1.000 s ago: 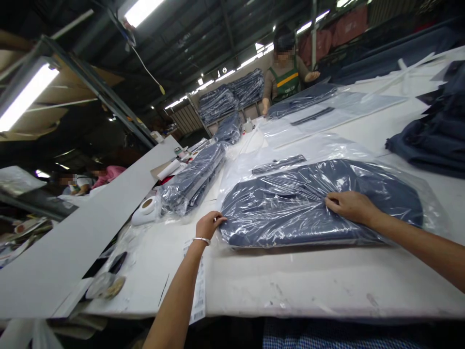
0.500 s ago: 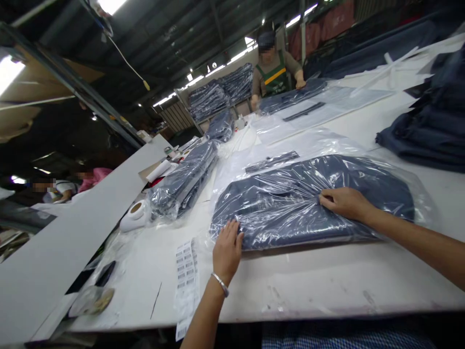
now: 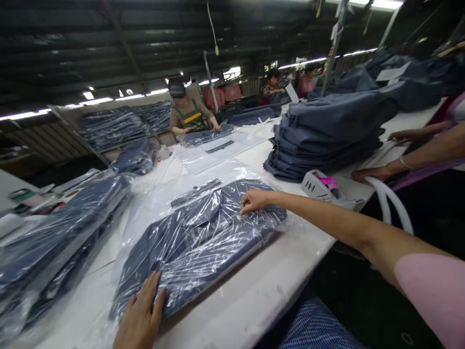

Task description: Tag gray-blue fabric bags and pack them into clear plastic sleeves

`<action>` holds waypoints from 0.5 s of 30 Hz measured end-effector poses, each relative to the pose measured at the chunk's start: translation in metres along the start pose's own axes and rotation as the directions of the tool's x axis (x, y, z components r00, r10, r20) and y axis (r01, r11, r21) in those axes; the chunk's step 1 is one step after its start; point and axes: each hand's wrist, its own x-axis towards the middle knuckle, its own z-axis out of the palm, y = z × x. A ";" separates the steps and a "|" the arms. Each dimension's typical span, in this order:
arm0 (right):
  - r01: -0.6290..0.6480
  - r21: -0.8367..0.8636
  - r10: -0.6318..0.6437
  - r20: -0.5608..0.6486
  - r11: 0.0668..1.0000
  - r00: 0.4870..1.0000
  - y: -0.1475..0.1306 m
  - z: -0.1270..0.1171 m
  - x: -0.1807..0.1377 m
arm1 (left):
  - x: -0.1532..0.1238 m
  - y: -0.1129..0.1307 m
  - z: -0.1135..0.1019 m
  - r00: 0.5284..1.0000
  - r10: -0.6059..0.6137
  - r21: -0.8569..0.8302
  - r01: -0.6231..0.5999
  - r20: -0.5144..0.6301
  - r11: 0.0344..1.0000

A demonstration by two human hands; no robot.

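Note:
A folded dark blue garment in a clear plastic bag point(image 3: 207, 247) lies on the white table in front of me. My left hand point(image 3: 141, 312) rests on the bag's near left corner, fingers stretched out and apart. Toward the bag's right side, my right hand point(image 3: 253, 201) is closed, with fingertips pinched at the plastic film. Shiny creases run across the film. A dark folded strip point(image 3: 196, 192) lies along the far side of the bag.
Bagged garments point(image 3: 61, 232) are piled at left. A stack of folded dark cloth point(image 3: 327, 131) and a white plastic basket point(image 3: 317, 186) stand at right. A co-worker point(image 3: 192, 114) handles another bag across the table. Another person's hands point(image 3: 378, 172) are at the right edge.
My view has swung to the right, bringing the cloth stack and basket into sight. The gathered folds in the plastic near my right hand have loosened. Both hands stay at the bag.

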 end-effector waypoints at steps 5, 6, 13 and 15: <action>-0.078 -0.004 0.077 -0.124 0.997 0.989 -0.009 -0.011 -0.073 | 0.000 -0.004 -0.001 0.999 0.036 -0.012 -0.036 -0.020 0.999; -0.100 -0.016 0.096 -0.175 0.995 0.980 -0.009 -0.006 -0.092 | 0.000 -0.004 -0.001 1.000 0.024 -0.028 -0.025 -0.015 0.999; -0.080 -0.057 0.039 -0.519 0.995 0.854 0.001 0.045 -0.180 | 0.003 -0.001 0.001 0.998 -0.054 -0.079 0.055 0.008 0.995; -0.125 0.008 0.101 -0.636 0.992 0.765 0.000 0.044 -0.183 | 0.003 -0.001 0.001 0.999 -0.048 -0.081 0.047 -0.005 0.996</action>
